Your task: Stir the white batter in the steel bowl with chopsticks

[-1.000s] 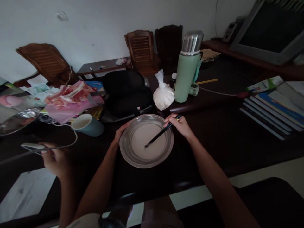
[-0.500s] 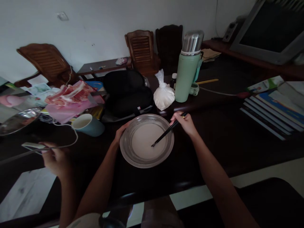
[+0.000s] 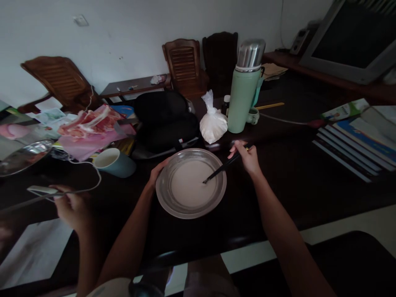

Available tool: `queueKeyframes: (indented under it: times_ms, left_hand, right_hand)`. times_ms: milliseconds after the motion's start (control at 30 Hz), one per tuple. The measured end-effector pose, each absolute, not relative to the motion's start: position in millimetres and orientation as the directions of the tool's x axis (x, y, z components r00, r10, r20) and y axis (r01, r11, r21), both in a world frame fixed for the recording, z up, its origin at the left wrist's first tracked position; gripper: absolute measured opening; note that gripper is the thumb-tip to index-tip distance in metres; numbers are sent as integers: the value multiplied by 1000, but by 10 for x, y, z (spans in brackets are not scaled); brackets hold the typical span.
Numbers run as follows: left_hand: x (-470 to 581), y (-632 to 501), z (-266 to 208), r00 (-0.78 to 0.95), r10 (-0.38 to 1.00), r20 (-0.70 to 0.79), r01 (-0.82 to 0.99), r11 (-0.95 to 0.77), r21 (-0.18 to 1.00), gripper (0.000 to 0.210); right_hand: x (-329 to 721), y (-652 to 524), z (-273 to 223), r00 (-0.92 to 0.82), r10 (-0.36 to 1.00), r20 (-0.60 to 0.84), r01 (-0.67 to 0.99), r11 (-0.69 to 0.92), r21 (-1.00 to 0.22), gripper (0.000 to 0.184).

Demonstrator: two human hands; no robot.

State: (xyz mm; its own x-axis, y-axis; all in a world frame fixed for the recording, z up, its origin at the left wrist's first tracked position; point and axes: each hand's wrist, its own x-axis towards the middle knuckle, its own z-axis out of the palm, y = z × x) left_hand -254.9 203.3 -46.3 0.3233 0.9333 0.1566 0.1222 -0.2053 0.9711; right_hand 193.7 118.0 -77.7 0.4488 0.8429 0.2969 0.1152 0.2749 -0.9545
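Note:
A round metal bowl (image 3: 161,198) stands on the dark table with a pale, smooth liquid (image 3: 192,192) in it. My left hand (image 3: 158,172) grips its left rim, the fingers partly hidden behind the wall. Black chopsticks (image 3: 221,168) are pinched in my right hand (image 3: 246,157), just right of the bowl. They slant down over the right rim, and their tips dip into the liquid. Beyond the bowl sits a knotted clear plastic bag of white powder (image 3: 213,126), beside a tall green thermos (image 3: 244,99) with a silver cap.
Another person's hand (image 3: 72,208) at left holds a pale object with a cable. Left of the bowl are a blue-grey cup (image 3: 119,164), raw meat (image 3: 93,121) on pink plastic and a metal basin (image 3: 27,156). A black bag (image 3: 167,119) lies behind; stacked books (image 3: 349,152) lie at right.
My right hand has shifted a little to the right, and the chopstick tips have moved right and slightly up in the liquid. A blurred skin-coloured shape now shows at the far left edge.

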Motion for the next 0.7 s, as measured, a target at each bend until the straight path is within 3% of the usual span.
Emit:
queueKeyframes:
  times_ms: [100,233,500,600,700]
  left_hand:
    - [-2508,1995,-507,322,936,145,141,-199,970,41]
    - [-2452,1960,-499,346,933,99,181,-170,969,37]
    - [-2401,2005,-423,367,928,65,195,-145,970,39]
    - [-2371,1961,-470,358,931,68,188,-143,972,37]
    - [-2376,1924,-507,345,936,72,179,-141,974,34]
  right_hand:
    - [1815,1176,-779,275,928,253,65,245,-967,41]
    - [1639,1207,-807,127,944,305,62,300,-952,37]
    - [1900,1213,-808,468,803,369,194,314,-930,36]
    - [1901,1190,-790,438,849,297,137,263,-955,42]
    - [1773,1184,-786,280,924,262,94,245,-965,42]
